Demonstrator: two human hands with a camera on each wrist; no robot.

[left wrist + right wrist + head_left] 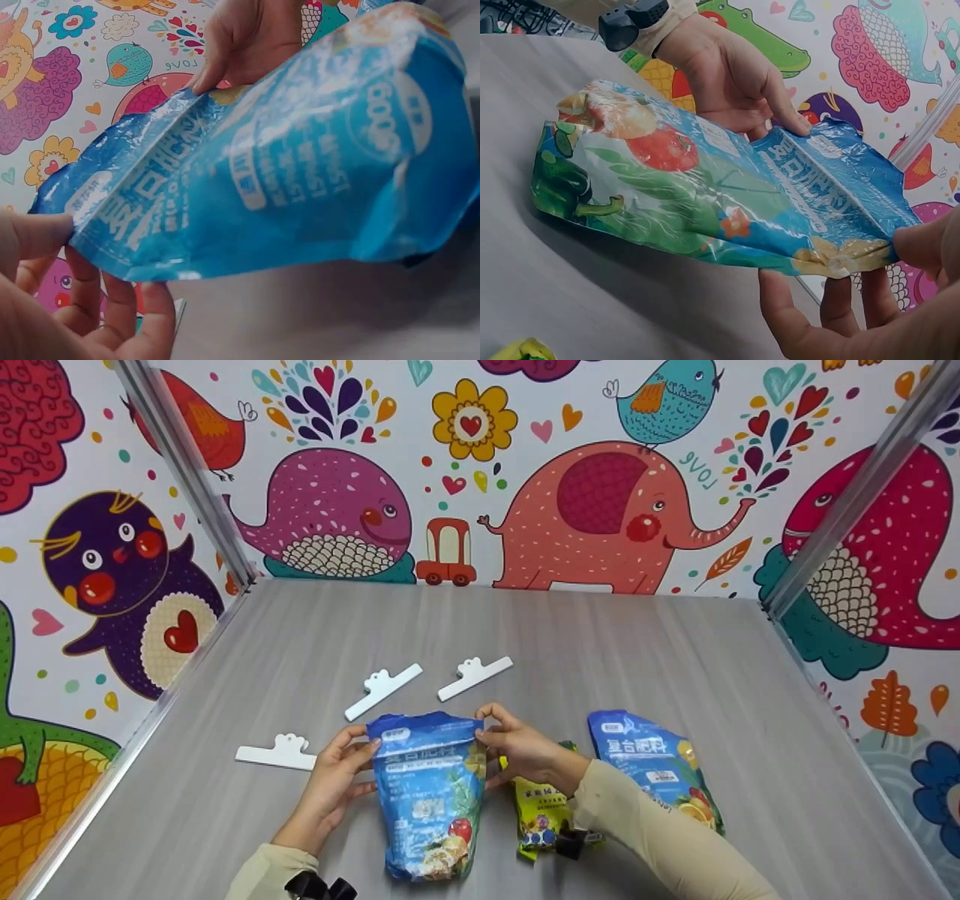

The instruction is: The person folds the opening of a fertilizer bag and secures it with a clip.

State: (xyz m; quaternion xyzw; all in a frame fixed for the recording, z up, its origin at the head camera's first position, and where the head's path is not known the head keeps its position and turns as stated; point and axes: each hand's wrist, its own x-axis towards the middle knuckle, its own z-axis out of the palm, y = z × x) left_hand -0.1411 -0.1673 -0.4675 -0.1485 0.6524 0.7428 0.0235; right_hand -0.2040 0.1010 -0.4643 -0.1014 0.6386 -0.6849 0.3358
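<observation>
A blue pouch (429, 802) printed with fruit and vegetables is held near its top by both hands. My left hand (337, 780) pinches its left edge, thumb on the front and fingers behind. On the opposite edge, my right hand (529, 750) pinches the pouch the same way. The left wrist view shows the pouch's front (300, 150) with white lettering and a crease below the top band. In the right wrist view, the vegetable-printed side (652, 165) faces the camera, and the top band bends at the crease.
Two white clips (384, 691) (474, 678) lie beyond the pouch; another clip (277, 751) lies by the left hand. Right of the pouch are a yellow-green packet (541, 810), partly under the right forearm, and a second blue pouch (652, 765). Printed panels (480, 510) border the grey table (600, 645).
</observation>
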